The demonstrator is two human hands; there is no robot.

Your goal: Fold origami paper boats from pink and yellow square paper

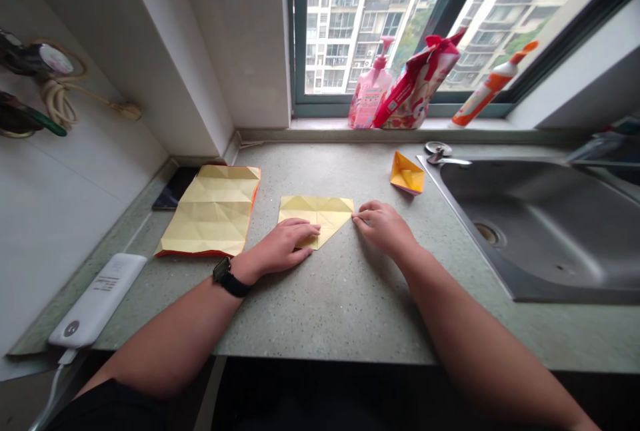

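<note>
A pale yellow sheet of folding paper [333,213] lies on the counter between my hands, with creases across it. Its lower right corner is folded in, leaving a slanted edge. My left hand [286,244] rests flat on its lower left part, fingers stretched out and hiding that portion. At the paper's right corner, the thumb and fingertips of my right hand [383,226] are pinched together on the edge. Beyond that hand stands a small folded orange paper box [407,173]. To the left is a stack of creased yellow sheets [213,211] with orange-red edges.
A dark flat device [173,189] lies partly under the stack. Nearer me is a white power bank [97,299] with a cable. A steel sink [505,284] bounds the right side. A pink pump bottle [370,94], red bag [417,84] and orange-white bottle [483,94] line the windowsill.
</note>
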